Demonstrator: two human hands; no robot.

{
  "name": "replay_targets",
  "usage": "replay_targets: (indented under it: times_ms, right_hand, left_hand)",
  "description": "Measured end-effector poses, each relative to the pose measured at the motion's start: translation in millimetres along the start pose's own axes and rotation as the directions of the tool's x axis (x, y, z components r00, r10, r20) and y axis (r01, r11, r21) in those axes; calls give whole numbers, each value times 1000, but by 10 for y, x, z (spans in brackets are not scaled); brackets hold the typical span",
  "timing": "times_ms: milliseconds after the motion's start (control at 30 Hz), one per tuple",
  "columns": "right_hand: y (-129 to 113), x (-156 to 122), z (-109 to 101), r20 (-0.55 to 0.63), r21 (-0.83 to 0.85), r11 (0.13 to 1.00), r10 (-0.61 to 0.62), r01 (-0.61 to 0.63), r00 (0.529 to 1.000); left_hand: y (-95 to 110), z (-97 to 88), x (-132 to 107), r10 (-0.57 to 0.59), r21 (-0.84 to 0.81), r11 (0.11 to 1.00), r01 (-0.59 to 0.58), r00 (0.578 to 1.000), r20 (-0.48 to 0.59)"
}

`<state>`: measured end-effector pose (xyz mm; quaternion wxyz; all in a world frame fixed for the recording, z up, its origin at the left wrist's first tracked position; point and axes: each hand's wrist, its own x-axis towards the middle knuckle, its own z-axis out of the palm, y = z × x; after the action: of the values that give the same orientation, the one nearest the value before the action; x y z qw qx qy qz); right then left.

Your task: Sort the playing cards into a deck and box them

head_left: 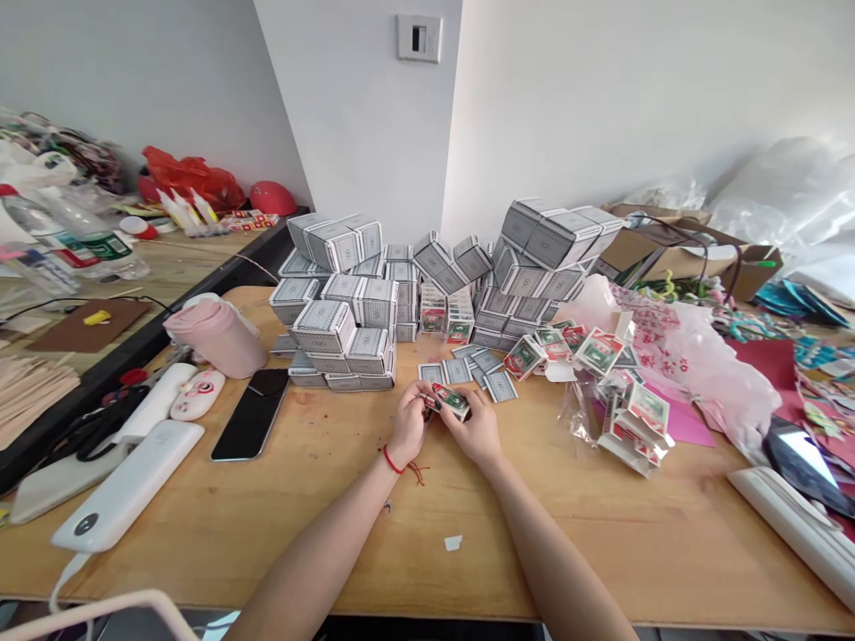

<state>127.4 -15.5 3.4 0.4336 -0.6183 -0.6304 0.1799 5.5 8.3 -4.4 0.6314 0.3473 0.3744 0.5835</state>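
Observation:
A small green-and-red playing card box (452,402) is held between my two hands, just above the table's middle. My left hand (409,424) wraps its fingers round the left end of the box, and a red string bracelet circles that wrist. On the other side, my right hand (479,429) grips the right end with thumb and fingers. Right behind the hands lie several loose grey-patterned cards (500,385). Stacks of grey patterned card boxes (351,303) rise behind on the left, with another stack (544,258) on the right. Opened green-and-red boxes (601,352) are heaped to the right.
A black phone (251,415), a pink cup (217,336) and a white elongated device (126,485) lie on the left. A white paper scrap (453,542) is near the front edge. To the right are a crumpled plastic bag (708,356) and a white case (794,525).

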Motion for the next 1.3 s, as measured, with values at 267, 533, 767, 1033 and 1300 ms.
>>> replay_targets:
  times_ms: [267,533,767,1033,1300]
  right_hand:
    - [47,37,-14,11,87,994,65,-65,998]
    - [43,33,-13,19,60,997,55,-56,998]
    - [11,18,-11,29,48,999,16,-17,999]
    - [45,47,-29,33,116,990,83,-86,996]
    - [27,48,-39,41,128,988,79,-84,996]
  left_hand:
    - [143,62,-9,-86,-92,991,98,989,121]
    - [65,44,5,-41,-68,997,47,994,97]
    - [38,25,16,-16,-54,998,15,1000,-14]
    - [117,32,17,-67,-133,987,90,984,166]
    - [129,46,14,-57,-122,989,78,983,172]
